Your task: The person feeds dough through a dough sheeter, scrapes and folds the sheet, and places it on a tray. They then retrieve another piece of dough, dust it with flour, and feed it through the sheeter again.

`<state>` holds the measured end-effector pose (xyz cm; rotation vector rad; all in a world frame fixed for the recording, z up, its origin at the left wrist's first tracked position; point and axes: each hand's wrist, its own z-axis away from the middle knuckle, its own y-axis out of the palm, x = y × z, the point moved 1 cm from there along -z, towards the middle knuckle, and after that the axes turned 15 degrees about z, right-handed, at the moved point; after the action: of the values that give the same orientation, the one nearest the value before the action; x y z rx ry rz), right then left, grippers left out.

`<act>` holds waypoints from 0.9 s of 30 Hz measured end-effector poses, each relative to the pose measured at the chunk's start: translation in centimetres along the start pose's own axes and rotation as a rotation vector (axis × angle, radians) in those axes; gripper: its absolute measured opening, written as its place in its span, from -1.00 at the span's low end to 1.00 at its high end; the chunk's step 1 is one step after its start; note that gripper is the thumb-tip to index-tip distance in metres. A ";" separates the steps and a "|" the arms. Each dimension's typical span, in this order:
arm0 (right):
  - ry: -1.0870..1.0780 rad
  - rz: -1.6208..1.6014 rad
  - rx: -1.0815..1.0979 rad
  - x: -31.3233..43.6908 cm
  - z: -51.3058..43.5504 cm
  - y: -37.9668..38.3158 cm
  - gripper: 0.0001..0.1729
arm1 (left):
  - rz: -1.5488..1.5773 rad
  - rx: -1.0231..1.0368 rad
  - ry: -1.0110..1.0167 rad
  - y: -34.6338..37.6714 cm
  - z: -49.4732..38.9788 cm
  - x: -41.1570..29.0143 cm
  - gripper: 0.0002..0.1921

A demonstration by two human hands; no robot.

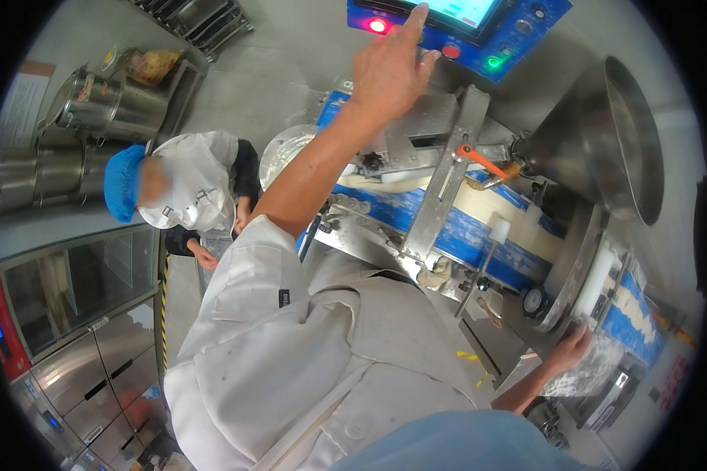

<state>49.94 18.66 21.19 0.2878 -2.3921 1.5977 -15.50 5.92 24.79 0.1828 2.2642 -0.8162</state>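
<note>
My left hand reaches up to a blue control panel, its extended index finger at the lower edge of the lit touchscreen. It holds nothing. Below the panel, a pale dough sheet lies on a blue, floured conveyor belt. A metal bar with an orange clamp lever crosses above the belt. My right hand, low at the right, is beside a floured metal plate near the machine's second blue belt section; whether it grips anything is unclear.
A large steel hopper stands at the right of the belt. At the left, a co-worker in white with a blue hair cover stands near the machine. Steel drums, a rack and a glass-fronted oven or cabinet line the left side.
</note>
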 end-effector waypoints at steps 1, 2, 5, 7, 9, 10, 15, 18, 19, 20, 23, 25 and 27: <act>-0.012 0.012 -0.010 -0.1 0.0 0.0 -0.49 | 0.004 0.042 -0.068 0.2 0.0 0.1 -0.19; -0.010 0.015 -0.009 -0.2 0.0 0.0 -0.49 | 0.006 0.087 -0.136 0.4 0.1 0.2 -0.19; 0.013 0.029 0.020 -0.5 -0.1 0.0 -0.49 | 0.013 0.068 0.013 1.5 0.9 -0.3 -0.22; 0.027 0.023 0.041 -0.7 -0.1 0.1 -0.50 | 0.036 0.068 0.168 3.2 1.2 -0.9 -0.25; 0.026 0.030 0.028 -0.9 -0.1 0.2 -0.50 | 0.036 0.135 0.240 4.8 1.7 -1.4 -0.28; -0.007 -0.009 0.018 -0.9 -0.1 0.2 -0.50 | 0.067 0.144 0.265 5.5 1.8 -1.6 -0.32; 0.038 0.012 0.016 -1.0 0.0 0.4 -0.49 | 0.020 0.179 0.269 7.2 1.5 -2.5 -0.36; 0.045 0.003 0.017 -1.1 0.0 0.5 -0.48 | 0.030 0.189 0.225 7.4 1.2 -2.8 -0.36; 0.051 -0.005 0.022 -1.2 0.0 0.5 -0.48 | 0.046 0.168 0.238 7.4 1.2 -2.9 -0.36; 0.071 -0.009 0.026 -1.3 0.0 0.5 -0.47 | 0.004 0.214 0.206 7.6 1.2 -2.9 -0.35; 0.054 0.012 0.027 -1.5 0.1 0.4 -0.47 | -0.076 0.270 0.190 8.0 1.4 -2.6 -0.32; 0.075 -0.034 0.035 -1.4 0.1 0.3 -0.47 | -0.105 0.260 0.179 8.3 1.6 -2.3 -0.31; 0.084 -0.033 0.050 -1.1 0.0 0.3 -0.46 | -0.110 0.282 0.181 8.6 1.6 -2.0 -0.30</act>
<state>50.88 18.80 20.58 0.2625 -2.2764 1.6232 -10.12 11.90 20.92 0.2737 2.3336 -1.2216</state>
